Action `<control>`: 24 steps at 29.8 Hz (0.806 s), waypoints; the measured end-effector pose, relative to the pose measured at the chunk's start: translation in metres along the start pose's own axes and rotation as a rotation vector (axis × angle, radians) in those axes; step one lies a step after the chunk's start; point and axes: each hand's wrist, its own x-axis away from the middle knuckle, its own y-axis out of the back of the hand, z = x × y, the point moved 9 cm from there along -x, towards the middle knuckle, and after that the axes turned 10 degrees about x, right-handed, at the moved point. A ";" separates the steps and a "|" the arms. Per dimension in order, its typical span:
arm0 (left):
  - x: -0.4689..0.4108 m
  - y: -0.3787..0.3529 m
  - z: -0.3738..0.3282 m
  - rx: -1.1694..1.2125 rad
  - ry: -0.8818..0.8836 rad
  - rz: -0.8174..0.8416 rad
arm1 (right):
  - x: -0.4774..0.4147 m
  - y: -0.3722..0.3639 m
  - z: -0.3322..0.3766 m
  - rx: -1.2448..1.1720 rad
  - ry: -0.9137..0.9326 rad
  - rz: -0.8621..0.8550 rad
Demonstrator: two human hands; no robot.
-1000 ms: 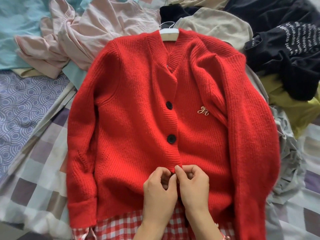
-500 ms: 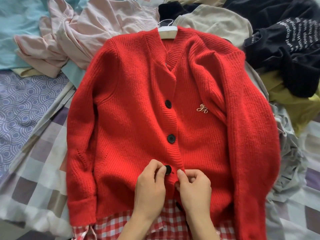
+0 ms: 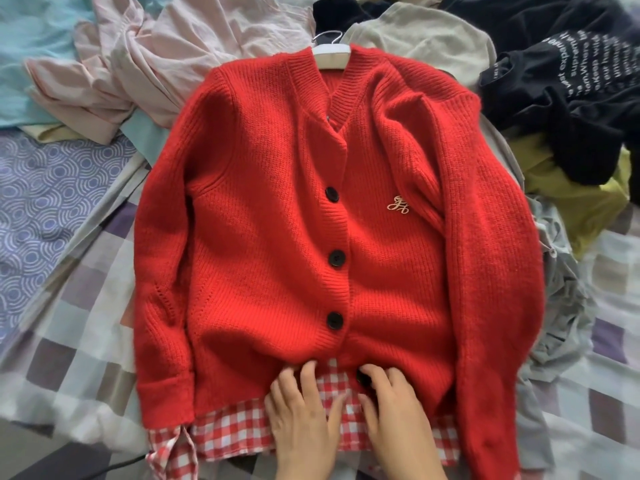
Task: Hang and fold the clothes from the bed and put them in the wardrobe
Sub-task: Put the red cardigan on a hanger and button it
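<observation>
**Cardigan** (image 3: 311, 237): red knit, V-neck. It lies flat and face up in the middle of the bed (image 3: 86, 341), with the collar at 12 o'clock and the hem at 6. One sleeve runs down the side at 9, the other at 3.

**Hanger** (image 3: 330, 53): white, set inside the cardigan's neck. Its shoulders are hidden by the knit, and the hook shows at 12.

**Buttons** (image 3: 335, 320): black. Three are done up down the front. Below the third the two front edges part, and the lowest button (image 3: 363, 378) is undone.

**Brooch** (image 3: 398, 205): gold monogram on the chest, toward 2.

**Shirt** (image 3: 235, 431): red-and-white check, under the cardigan. It shows in the gap between the fronts and below the hem from 7 round to 5.

**Left hand** (image 3: 304, 420): at 6, lying on the shirt. The fingers (image 3: 307, 372) are straight and spread, with the tips touching the cardigan's front edge on the 7 side.

**Right hand** (image 3: 398, 414): just beside the left, toward 5. The fingers (image 3: 391, 374) are curled and clamped on the other front edge, with the lowest button between thumb and forefinger.

**Surroundings:**
- Pink garment (image 3: 166, 64) at 11.
- Blue garment (image 3: 34, 46) at 10.
- Beige garment (image 3: 422, 39) at 1.
- Black garment (image 3: 571, 81) with white lettering at 2.
- Yellow garment (image 3: 571, 202) at 3.
- Grey garment (image 3: 561, 306) at 4.
- Swirl-patterned cloth (image 3: 45, 209) at 9.
- The bed's sheet is a pale check.
</observation>
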 end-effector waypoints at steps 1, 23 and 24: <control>-0.001 0.002 0.001 -0.026 0.018 -0.038 | -0.001 0.003 0.003 0.059 0.020 -0.053; 0.028 -0.004 -0.037 0.007 -0.129 0.097 | 0.013 0.003 -0.030 -0.590 -0.310 0.101; 0.025 -0.005 -0.038 -0.009 -0.149 0.071 | 0.013 0.003 -0.030 -0.599 -0.312 0.095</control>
